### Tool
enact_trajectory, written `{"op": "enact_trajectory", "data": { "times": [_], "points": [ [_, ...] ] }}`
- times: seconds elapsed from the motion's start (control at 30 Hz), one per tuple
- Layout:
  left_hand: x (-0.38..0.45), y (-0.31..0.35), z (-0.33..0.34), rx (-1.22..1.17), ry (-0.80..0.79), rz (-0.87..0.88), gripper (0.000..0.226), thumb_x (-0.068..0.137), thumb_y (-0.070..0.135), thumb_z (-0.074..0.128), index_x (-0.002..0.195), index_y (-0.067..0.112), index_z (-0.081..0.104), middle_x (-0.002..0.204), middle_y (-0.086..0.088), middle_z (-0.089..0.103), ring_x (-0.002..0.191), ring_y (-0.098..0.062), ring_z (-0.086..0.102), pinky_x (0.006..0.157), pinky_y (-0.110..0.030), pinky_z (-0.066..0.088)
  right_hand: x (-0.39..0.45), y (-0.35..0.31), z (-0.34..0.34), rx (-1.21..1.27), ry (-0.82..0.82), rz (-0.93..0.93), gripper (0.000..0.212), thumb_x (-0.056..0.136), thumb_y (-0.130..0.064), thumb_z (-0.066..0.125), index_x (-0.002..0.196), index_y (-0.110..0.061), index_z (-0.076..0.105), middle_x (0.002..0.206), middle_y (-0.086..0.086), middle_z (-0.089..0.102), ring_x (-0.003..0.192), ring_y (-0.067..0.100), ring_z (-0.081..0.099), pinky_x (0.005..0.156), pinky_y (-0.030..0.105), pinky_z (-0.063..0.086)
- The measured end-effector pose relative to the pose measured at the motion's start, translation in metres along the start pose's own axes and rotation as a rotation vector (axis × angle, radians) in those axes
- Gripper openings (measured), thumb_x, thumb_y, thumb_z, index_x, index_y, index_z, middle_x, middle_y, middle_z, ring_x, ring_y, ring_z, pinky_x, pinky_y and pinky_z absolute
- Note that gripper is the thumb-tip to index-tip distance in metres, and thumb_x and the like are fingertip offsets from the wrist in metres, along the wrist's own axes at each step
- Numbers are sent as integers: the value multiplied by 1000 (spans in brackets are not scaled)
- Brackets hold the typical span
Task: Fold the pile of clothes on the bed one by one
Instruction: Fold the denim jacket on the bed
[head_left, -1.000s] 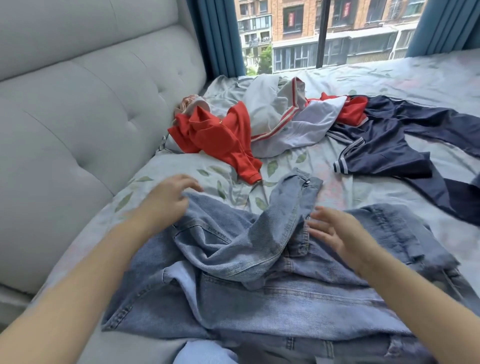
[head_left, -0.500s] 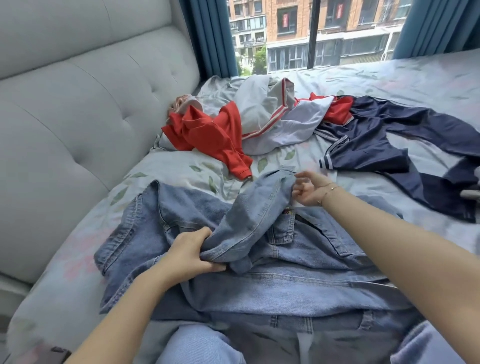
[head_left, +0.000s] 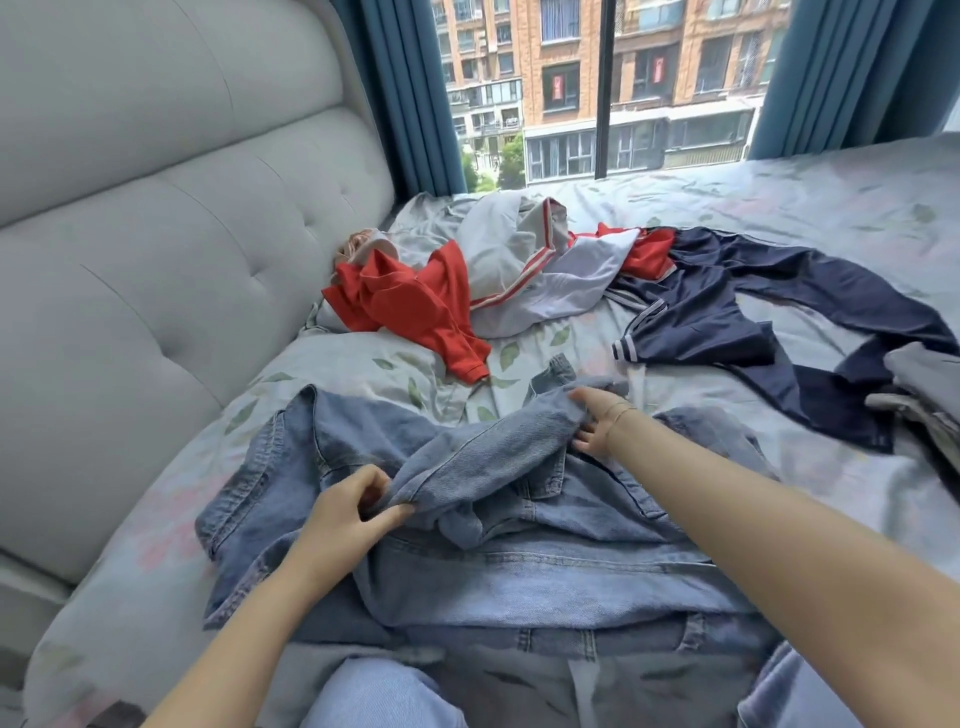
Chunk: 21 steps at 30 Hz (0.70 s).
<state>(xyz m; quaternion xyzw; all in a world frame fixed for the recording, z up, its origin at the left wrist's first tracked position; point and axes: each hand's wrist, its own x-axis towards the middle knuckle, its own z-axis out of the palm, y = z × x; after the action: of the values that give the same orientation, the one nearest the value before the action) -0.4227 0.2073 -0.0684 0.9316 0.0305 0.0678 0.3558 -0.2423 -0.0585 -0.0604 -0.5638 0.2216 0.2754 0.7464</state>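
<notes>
A blue denim jacket (head_left: 519, 577) lies spread on the bed in front of me. One of its sleeves (head_left: 483, 452) runs across the jacket's middle. My left hand (head_left: 348, 514) pinches the near end of that sleeve. My right hand (head_left: 597, 421) grips the sleeve's far end near the cuff. Farther back lie a red and white garment (head_left: 415, 301), a grey-white jacket (head_left: 545, 270) and a navy jacket (head_left: 727, 312).
A padded grey headboard (head_left: 156, 260) runs along the left. The leaf-print bedsheet (head_left: 805, 197) stretches to the window and blue curtains (head_left: 410, 88) at the back. Folded grey clothes (head_left: 924, 395) sit at the right edge. My jeans-clad knee (head_left: 374, 696) shows at the bottom.
A second ago both hands hovered open over the jacket. They have since taken hold of the sleeve at its two ends, and it has been drawn to the right across the jacket.
</notes>
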Motion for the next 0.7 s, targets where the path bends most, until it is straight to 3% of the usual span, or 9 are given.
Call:
{"op": "enact_trajectory", "data": {
  "times": [0.07, 0.17, 0.23, 0.3, 0.43, 0.57, 0.63, 0.7],
  "points": [
    [-3, 1, -1, -28, -44, -36, 19, 82, 24, 77, 80, 16, 59, 74, 3, 64, 65, -1, 54, 65, -21, 41, 7, 3, 9, 14, -37, -19, 38, 99, -22, 45, 133, -5, 47, 138, 16, 51, 127, 31, 50, 103, 38, 41],
    [-2, -12, -5, -23, -163, -95, 10, 87, 32, 70, 96, 30, 66, 88, 12, 71, 80, 4, 60, 79, -24, 43, 23, -2, 9, 68, -31, -34, 29, 97, -29, 49, 111, -4, 55, 97, 13, 58, 85, 27, 57, 86, 39, 48],
    [-2, -22, -9, 68, -257, -127, 28, 80, 56, 55, 105, 47, 63, 100, 19, 69, 102, -4, 56, 96, -33, 41, 32, -11, 3, 111, -35, -2, 34, 93, -36, 57, 100, -3, 57, 95, 11, 60, 86, 25, 56, 92, 36, 46],
    [-4, -21, -8, 134, -293, -170, 43, 68, 73, 47, 109, 60, 55, 110, 21, 64, 118, -16, 46, 109, -38, 31, 30, -24, -4, 114, -52, -13, 37, 87, -34, 65, 107, -4, 60, 104, 11, 66, 97, 25, 62, 100, 36, 46],
    [-6, 5, 4, 333, -310, -258, 83, 55, 88, 53, 131, 58, 35, 114, 8, 52, 115, -20, 31, 96, -28, 21, -12, -55, -3, 187, -168, -278, 28, 92, -24, 59, 115, -10, 64, 94, 6, 72, 84, 19, 69, 84, 31, 56],
    [-3, 20, 9, 384, -229, -141, 96, 41, 104, 33, 117, 48, 50, 107, 20, 51, 111, -6, 38, 92, -29, 19, -82, -88, 10, 171, -379, -499, 23, 98, -33, 51, 99, -12, 61, 78, 1, 74, 72, 13, 71, 67, 26, 58],
    [-2, 31, 8, 189, -170, -131, 82, 47, 94, 52, 112, 44, 54, 112, 23, 56, 113, 0, 43, 98, -30, 25, -112, -104, 17, 155, -457, -554, 22, 97, -32, 52, 97, -12, 63, 82, 2, 74, 77, 16, 72, 72, 29, 58],
    [-3, 47, 4, -273, -176, -159, 61, 62, 61, 78, 115, 36, 59, 114, 17, 67, 114, -6, 58, 101, -33, 41, -137, -115, 27, 142, -515, -590, 22, 95, -31, 56, 96, -12, 68, 96, 7, 72, 90, 22, 69, 86, 37, 56]
  ]
}}
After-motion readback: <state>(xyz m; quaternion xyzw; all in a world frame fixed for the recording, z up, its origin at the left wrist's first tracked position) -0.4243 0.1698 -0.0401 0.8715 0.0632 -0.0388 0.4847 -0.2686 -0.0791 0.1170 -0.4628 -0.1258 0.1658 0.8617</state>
